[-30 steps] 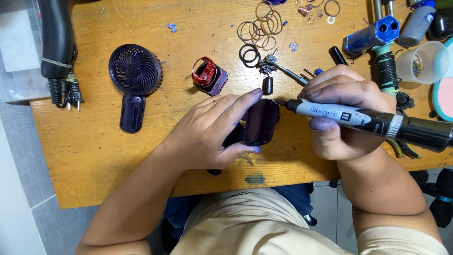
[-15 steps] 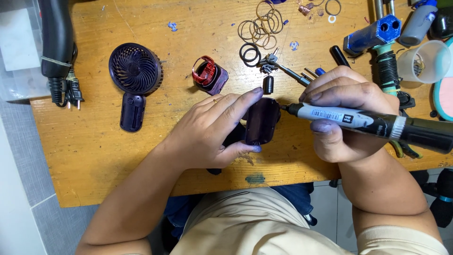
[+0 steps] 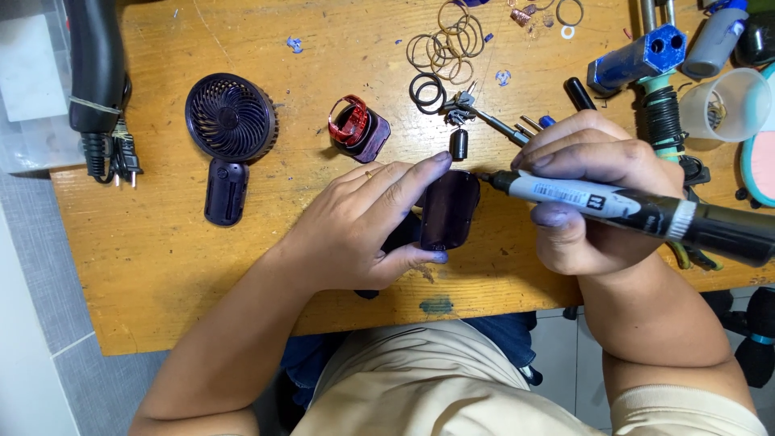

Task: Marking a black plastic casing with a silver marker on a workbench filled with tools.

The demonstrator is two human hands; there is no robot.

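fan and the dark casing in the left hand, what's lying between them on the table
In the head view, a small motor with red windings lies on the bare wood between the fan and the casing held by the left hand.

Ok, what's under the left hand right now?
The left hand holds a dark purple casing piece on the wooden table, thumb and forefinger on its edges. A darker part shows beneath the palm; what it is stays covered.

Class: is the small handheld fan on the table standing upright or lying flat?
Lying flat: the fan rests on the wooden table, grille facing up, handle pointing toward the person.
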